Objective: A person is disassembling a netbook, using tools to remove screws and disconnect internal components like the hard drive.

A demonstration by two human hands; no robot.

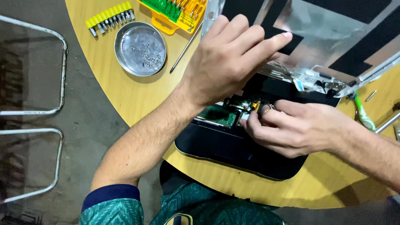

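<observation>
Wooden round bench (125,96) takes up most of the shot, with a black opened-up laptop (233,150) sitting on it near the front edge, its silver lid panel (329,37) tipped up behind. Left hand (227,58) rests on the lid's lower edge, fingers stretched out flat and holding nothing. Right hand (298,129) is down in the laptop's guts beside the green circuit board (218,116), fingers pinched together on a small gold-coloured part (255,105). Off to the left there's a round metal dish (140,48), can't tell if anything's in it. Yellow bit holder (177,12) is packed with bits, plus a row of yellow-handled bits (110,17) lying loose nearby.
</observation>
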